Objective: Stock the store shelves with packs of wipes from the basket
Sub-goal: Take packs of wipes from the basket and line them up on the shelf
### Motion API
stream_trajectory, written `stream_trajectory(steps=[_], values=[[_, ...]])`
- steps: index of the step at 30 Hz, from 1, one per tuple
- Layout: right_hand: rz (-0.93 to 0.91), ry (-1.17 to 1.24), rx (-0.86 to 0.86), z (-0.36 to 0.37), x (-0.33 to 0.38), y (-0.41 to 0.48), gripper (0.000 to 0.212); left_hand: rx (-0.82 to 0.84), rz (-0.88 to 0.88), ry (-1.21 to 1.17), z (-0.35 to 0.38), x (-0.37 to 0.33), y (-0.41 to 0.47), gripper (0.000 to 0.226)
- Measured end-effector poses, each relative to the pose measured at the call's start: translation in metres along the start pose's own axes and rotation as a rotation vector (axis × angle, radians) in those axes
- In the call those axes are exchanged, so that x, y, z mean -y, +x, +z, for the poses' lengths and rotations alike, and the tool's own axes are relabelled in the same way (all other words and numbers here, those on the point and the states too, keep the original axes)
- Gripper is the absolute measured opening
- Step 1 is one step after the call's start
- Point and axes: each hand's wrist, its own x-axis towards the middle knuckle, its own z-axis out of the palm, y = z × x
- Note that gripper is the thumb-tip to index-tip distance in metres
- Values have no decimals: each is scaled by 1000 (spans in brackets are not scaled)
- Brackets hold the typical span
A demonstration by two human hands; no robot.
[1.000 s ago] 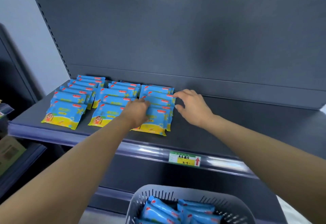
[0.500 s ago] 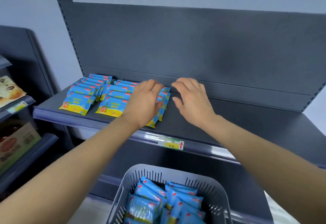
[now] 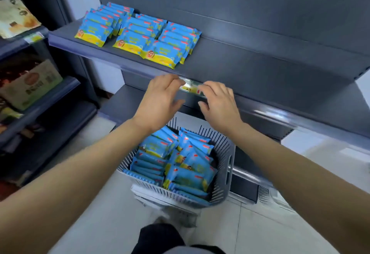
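Three overlapping rows of wipes packs (image 3: pixel 140 33) lie on the left part of the upper shelf (image 3: pixel 260 67). They are blue with yellow fronts, each lapped over the one behind. Many loose packs (image 3: pixel 180 165) crowd the grey slatted basket (image 3: pixel 225 149) below, some stacked flat, others tipped on edge.

Both hands are in between, level with the shelf's front rail and above the basket's far rim. The left hand (image 3: pixel 158 101) and the right hand (image 3: pixel 218 103) are palm down, side by side but apart, with fingers loosely spread and holding nothing. Between them a yellow and white price tag (image 3: pixel 190 89) sits in the rail, its ends hidden behind their fingertips.

A lower shelf (image 3: pixel 124 101) juts out beyond the basket at left. Further left stands a neighbouring rack (image 3: pixel 66 85) carrying a cardboard box (image 3: pixel 34 83) and, higher up, a pale printed bag (image 3: pixel 16 17); both are blurred.

The dark grey back panel (image 3: pixel 240 3) rises behind the upper shelf, with a perforated strip down its left edge. The floor (image 3: pixel 250 229) is pale tile, and a dark trouser leg (image 3: pixel 160 239) shows at the bottom edge. What the basket stands on is too blurred to tell.
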Motion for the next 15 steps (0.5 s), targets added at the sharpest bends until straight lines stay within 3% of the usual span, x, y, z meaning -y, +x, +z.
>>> stream_trajectory(steps=[6, 11, 15], values=[[77, -70, 601, 64, 1, -46, 33, 366, -241, 16, 44, 23, -69, 47], [144, -94, 912, 111, -15, -75, 24, 509, -328, 56, 72, 40, -102, 50], [187, -62, 1036, 138, -28, -85, 12, 590, -333, 103, 86, 58, -109, 54]])
